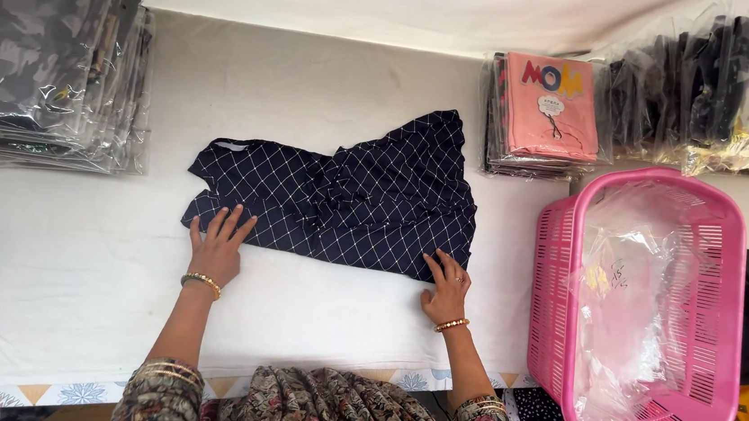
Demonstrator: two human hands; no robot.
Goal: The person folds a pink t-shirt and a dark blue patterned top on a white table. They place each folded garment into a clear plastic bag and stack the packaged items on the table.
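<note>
A white-covered table point(71, 274) fills the view, with bare cloth in front of and to the left of a navy diamond-checked garment point(349, 195) lying flat at its middle. A pink plastic basket point(728, 296) holding clear bags sits close at the right edge; stacks of bagged clothes point(45, 55) crowd the far left, a bagged pink pile point(550, 108) the far right. The left hand point(218, 246) lies open, fingers spread, on the garment's near left edge. The right hand point(447, 289) rests open, flat on its near right corner
</note>
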